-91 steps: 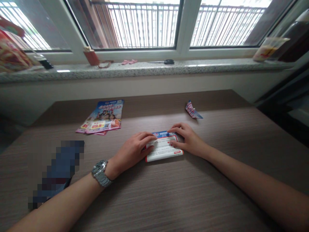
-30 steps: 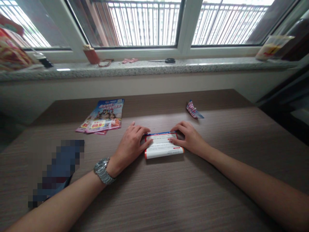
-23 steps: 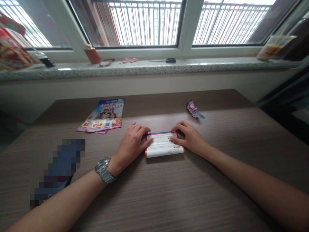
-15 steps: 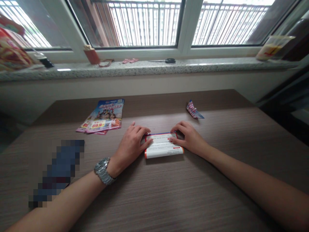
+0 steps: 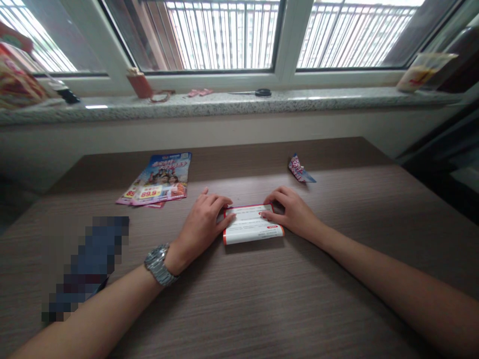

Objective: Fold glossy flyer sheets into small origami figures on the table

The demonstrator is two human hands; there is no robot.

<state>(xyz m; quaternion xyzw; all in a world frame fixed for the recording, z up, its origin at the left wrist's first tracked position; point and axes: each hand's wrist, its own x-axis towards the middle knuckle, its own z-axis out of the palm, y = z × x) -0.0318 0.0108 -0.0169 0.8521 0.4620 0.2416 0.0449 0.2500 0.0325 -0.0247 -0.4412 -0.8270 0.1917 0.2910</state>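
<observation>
A folded sheet of printed paper (image 5: 251, 224), white with red and orange edges, lies on the brown wooden table (image 5: 239, 299), its near edge curving up a little. My left hand (image 5: 205, 217) grips its left side between thumb and fingers. At the right side, the thumb of my right hand (image 5: 290, 209) rests on the paper and the fingers are at its far corner. A folded paper piece (image 5: 298, 169) stands beyond my right hand. Several colourful flyers (image 5: 164, 179) are stacked to the far left.
A pixelated dark blue object (image 5: 90, 264) lies beside my left forearm. Along the stone windowsill (image 5: 209, 105) are scissors (image 5: 263, 92), a red container (image 5: 139, 85), pink pieces (image 5: 199, 92), a plastic cup (image 5: 421, 72) and a red bag (image 5: 18, 80).
The view has shifted very slightly. The blue strip at the paper's far edge shows less than before; both hands keep almost the same place.
</observation>
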